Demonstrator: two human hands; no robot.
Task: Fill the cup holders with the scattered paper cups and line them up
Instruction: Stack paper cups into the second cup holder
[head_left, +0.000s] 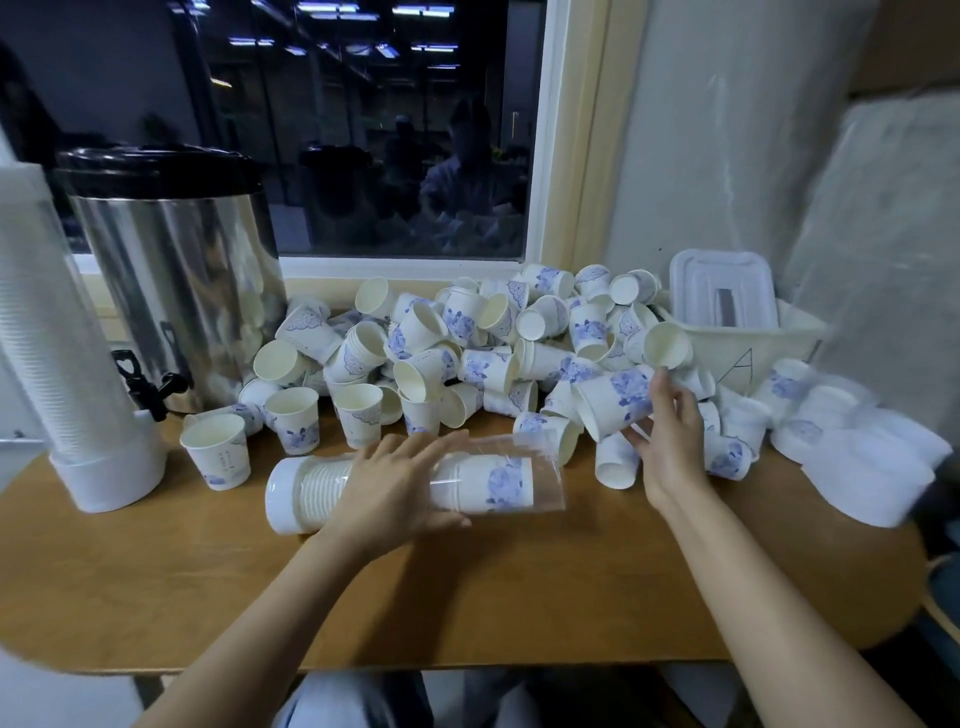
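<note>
Cup holder (493, 483): a clear tube with a white cap at one end, lying on its side on the desk (467, 597) under the left hand (395, 483). A stack of paper cups is nested inside it; the open end points toward the right hand (670, 441).

Left hand: laid across the middle of the tube and holding it, fingers draped over the top, thumb along the near side.

Right hand: grips one paper cup (615, 400) near its base, thumb below and fingers above. The cup is tilted on its side, rim facing the left hand, just beyond the tube's open end.

Loose cups (467, 338): a heap beyond both hands, against the window sill, most lying on their sides. A few stand upright just beyond the left hand, including one (215, 449) outboard of the capped end.

Second cup holder (67, 338): upright on a white base, well to the outside of the left hand, packed with white cups.

Metal urn (176, 270): beyond the left hand, beside the upright holder.

White lidded bin (722, 291): beyond the right hand, at the edge of the heap.
</note>
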